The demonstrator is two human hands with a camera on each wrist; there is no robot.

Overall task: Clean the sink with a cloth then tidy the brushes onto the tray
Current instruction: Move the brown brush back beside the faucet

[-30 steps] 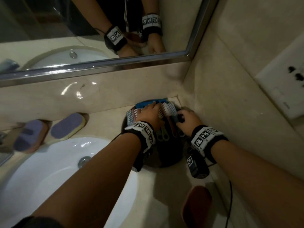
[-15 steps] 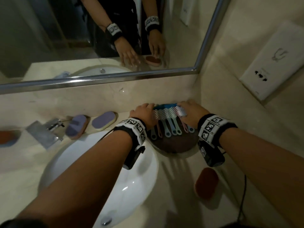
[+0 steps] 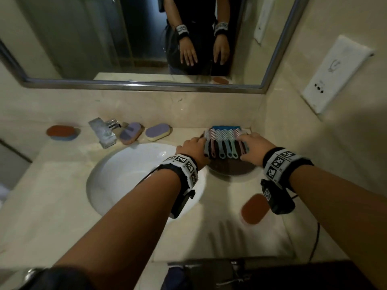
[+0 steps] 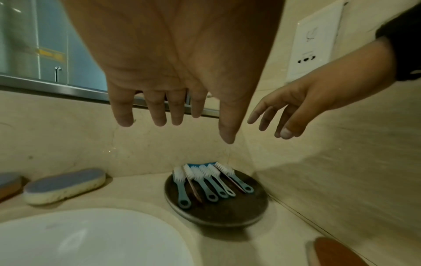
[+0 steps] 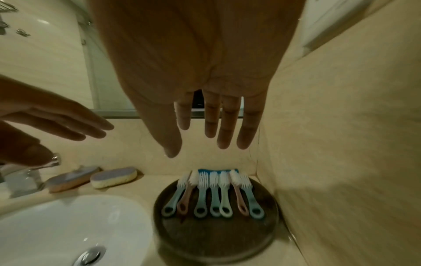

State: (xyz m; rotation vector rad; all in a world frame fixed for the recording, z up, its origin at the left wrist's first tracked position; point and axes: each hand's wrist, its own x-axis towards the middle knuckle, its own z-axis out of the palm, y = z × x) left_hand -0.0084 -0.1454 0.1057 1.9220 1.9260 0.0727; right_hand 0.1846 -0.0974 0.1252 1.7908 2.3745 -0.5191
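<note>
1. Brushes: I count seven, lying side by side in one row on the tray, bristle heads toward the back wall, loop handles toward me. Five have bluish or pale green handles, two pinkish. In the left wrist view some overlap and I make out only six there.

2. Tray: one, round and dark, at the back right corner of the counter, just right of the sink.

3. Cloth: one, blue, behind the bristle heads against the back wall; only its edge shows.

4. Sink: one, white oval basin set in the counter, drain visible in the right wrist view.

5. Tap: one, chrome, at the counter's back edge behind the sink.

6. Sponges: I count five. Two purple-topped ones lie at the back edge between tap and tray; one reddish one lies at the back left; one reddish one lies near the counter's front right, under my right wrist. A fifth shows only as a sliver at the left edge of the left wrist view.

7. Left hand: fingers straight and spread, holding nothing, above the tray's left side, clear of the brushes.

8. Right hand: fingers straight and slightly apart, holding nothing, above the tray's right side.

9. Mirror: one, above the back wall.
</note>
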